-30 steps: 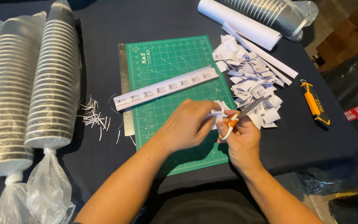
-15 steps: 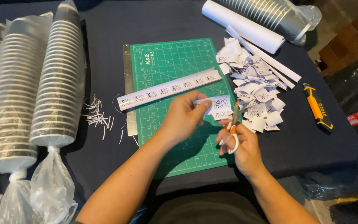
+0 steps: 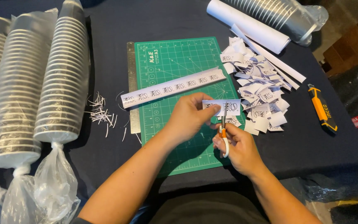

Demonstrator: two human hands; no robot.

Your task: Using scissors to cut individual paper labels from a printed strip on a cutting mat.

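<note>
Above the green cutting mat [image 3: 175,66], the left hand [image 3: 189,116] pinches a short printed paper strip [image 3: 222,107] while the right hand [image 3: 239,149], fingers through orange-handled scissors [image 3: 224,126], seemingly cuts midway, needing a square closing snip next.

A table [image 3: 104,25] covered in dark cloth is seen. At its centre a green cutting mat [image 3: 175,62] is laid, a steel ruler [image 3: 132,83] touching its 9 o'clock edge. Bagged cup stacks [image 3: 59,79] are placed at 9 o'clock, paper slivers [image 3: 100,113] beside them. Cut labels [image 3: 257,89] are heaped at 2 o'clock, a utility knife [image 3: 322,108] at 3 o'clock.
</note>
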